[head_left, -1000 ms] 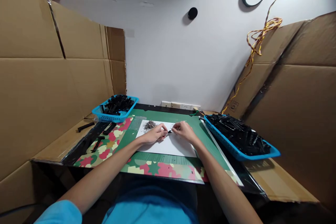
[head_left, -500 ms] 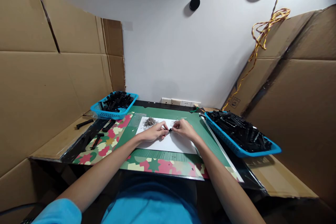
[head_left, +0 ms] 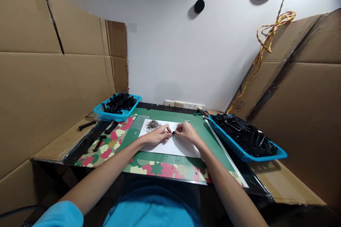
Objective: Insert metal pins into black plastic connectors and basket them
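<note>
Black piece (head_left: pixel 173 133), one, small: held up between the fingertips, just over the sheet; its finer shape is too small to read from where I stand.

Nearest: blue shirt (head_left: pixel 154 209), worn by the person seated at the tabletop (head_left: pixel 257 181), bare forearms reaching forward. Patterned border (head_left: pixel 166 170) in red, green and cream, along the near edge of a green mat (head_left: pixel 213 141); a few dark specks upon it.

Hands, two, bare. Left hand (head_left: pixel 158 136): narrow, thumb and fingers pinched on the piece. Right hand (head_left: pixel 187 132): likewise narrow, its fingertips meeting the piece from the other side.

White sheet (head_left: pixel 170 149), flat on the mat, beneath both hands. Black bars, three, to the left: one on the border (head_left: pixel 99 143), one just beyond it (head_left: pixel 111 127), one on cardboard (head_left: pixel 87 125).

Metal pile (head_left: pixel 153 125), tangled, on the sheet beyond the left hand; a lesser scatter (head_left: pixel 176 126) behind the right. Clear bag (head_left: pixel 140 121), beside the sheet's far left corner.

Blue baskets, two, heaped with black parts: right basket (head_left: pixel 226 140), larger; left basket (head_left: pixel 114 117), farther back.

Farthest: sockets (head_left: pixel 184 105), in a row against a white wall (head_left: pixel 165 46).
</note>
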Demonstrator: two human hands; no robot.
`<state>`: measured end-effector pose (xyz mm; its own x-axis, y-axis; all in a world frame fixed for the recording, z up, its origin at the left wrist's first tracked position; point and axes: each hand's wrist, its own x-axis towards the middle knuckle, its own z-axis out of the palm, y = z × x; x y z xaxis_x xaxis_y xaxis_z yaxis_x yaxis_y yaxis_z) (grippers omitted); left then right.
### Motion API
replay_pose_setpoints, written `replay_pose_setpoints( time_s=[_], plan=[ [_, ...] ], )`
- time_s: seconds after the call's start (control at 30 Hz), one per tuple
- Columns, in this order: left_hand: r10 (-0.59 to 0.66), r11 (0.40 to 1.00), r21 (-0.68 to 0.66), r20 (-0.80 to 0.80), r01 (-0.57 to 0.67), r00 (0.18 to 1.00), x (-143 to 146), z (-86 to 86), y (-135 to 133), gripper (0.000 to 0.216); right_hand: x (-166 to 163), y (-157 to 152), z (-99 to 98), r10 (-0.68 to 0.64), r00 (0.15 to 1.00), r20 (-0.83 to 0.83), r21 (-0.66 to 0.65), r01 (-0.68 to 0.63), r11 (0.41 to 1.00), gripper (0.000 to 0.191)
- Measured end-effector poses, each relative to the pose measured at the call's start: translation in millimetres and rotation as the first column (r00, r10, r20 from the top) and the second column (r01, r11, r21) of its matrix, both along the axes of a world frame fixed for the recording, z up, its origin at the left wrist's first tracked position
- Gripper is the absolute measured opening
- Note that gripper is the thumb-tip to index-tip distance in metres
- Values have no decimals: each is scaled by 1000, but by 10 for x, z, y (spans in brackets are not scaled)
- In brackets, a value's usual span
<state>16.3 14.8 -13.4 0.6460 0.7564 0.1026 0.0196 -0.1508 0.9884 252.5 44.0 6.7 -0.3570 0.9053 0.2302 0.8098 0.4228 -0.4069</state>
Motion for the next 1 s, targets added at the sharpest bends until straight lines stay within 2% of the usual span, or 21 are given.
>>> replay_pose_setpoints(
  time_s=[0.23,0.4,0.73,1.0],
  plan=[
    [-7,1000,21,14,6,1000,1,-17,-3,38,-4,-4,19,30,998,-50,1,-30,1000,21],
    [0,999,44,-15,0,1000,-3,-37,12,37,-30,-24,-3,-4,1000,-6,19,4,1000,14],
    [-4,1000,14,-51,5,999,-30,-12,27,42,-70,-66,-43,-59,997,46,61,56,997,16],
    [-16,1000,24,-5,16,1000,-22,-59,47,41,-79,-50,-103,-90,994,68,89,84,992,17]
  ],
)
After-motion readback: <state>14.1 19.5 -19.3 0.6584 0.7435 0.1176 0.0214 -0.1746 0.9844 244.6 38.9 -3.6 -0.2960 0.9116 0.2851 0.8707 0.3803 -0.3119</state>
